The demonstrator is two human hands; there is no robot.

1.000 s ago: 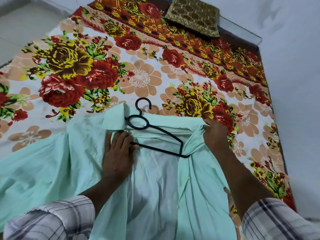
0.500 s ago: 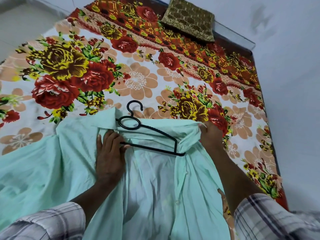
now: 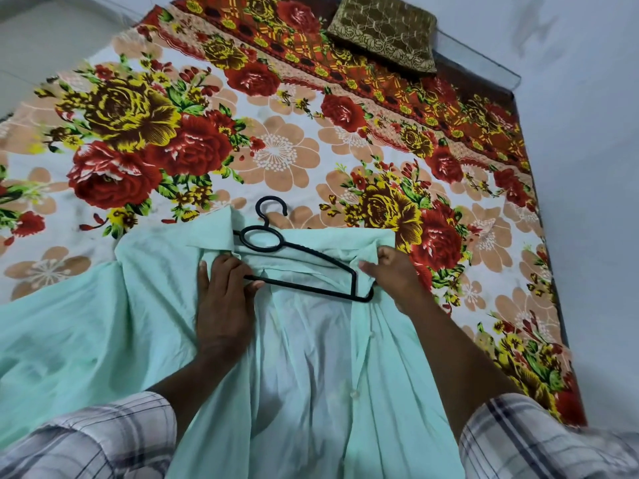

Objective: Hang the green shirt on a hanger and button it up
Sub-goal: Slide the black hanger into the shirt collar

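The pale green cotton shirt (image 3: 311, 375) lies open at the near edge of the floral bedsheet (image 3: 276, 153), with a black plastic hanger (image 3: 311, 288) on its collar. The left hand (image 3: 223, 302) presses flat beside the hanger. The right hand (image 3: 394, 274) pinches the shirt's shoulder fabric. A brown patterned cushion (image 3: 383, 32) sits at the far edge.

Found pale green shirt (image 3: 311, 375) spread front-up on floral bedsheet (image 3: 276, 153), unbuttoned, front panels parted to show the lighter inside, collar at the far end. Found black plastic hanger (image 3: 311, 254) lying flat at the collar, hook out past it over the sheet, left end hidden under the collar flap, right end bare on the inside cloth.
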